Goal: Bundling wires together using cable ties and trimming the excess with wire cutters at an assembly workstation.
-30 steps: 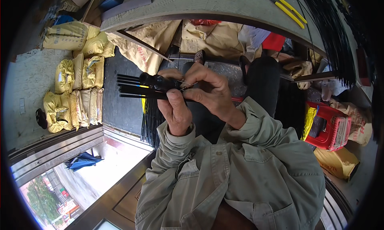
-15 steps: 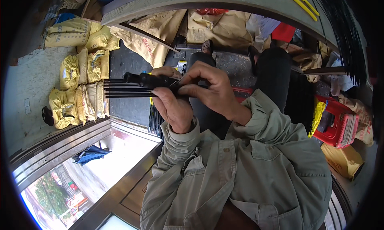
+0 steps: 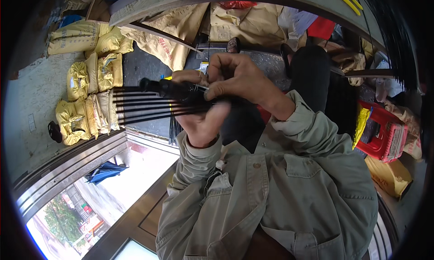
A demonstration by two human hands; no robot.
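Note:
In my left hand (image 3: 196, 126) is a bundle of thin black rods (image 3: 144, 104) that fan out to the left. Its fingers wrap behind the bundle, and its thumb is blurred by motion. A thicker black piece with a rounded end (image 3: 151, 85) lies along the top of the rods. My right hand (image 3: 248, 81) is closed at the bundle's right end, thumb and forefinger pinched on a thin pale strip (image 3: 202, 87). My fingers hide much of that end, and I cannot make out what the strip is.
Yellow sacks (image 3: 86, 120) are stacked by the left wall. A grey bench top (image 3: 181, 9) crosses ahead, with brown sacking (image 3: 244, 25) beneath. To the right sits a red plastic stool (image 3: 384, 133); long black strands (image 3: 393, 38) hang beyond it. An open umbrella (image 3: 106, 172) lies outside the doorway.
The rods have spread wider apart. My left thumb has moved right, and my right hand has risen slightly, with the pale strip now showing at its fingertips.

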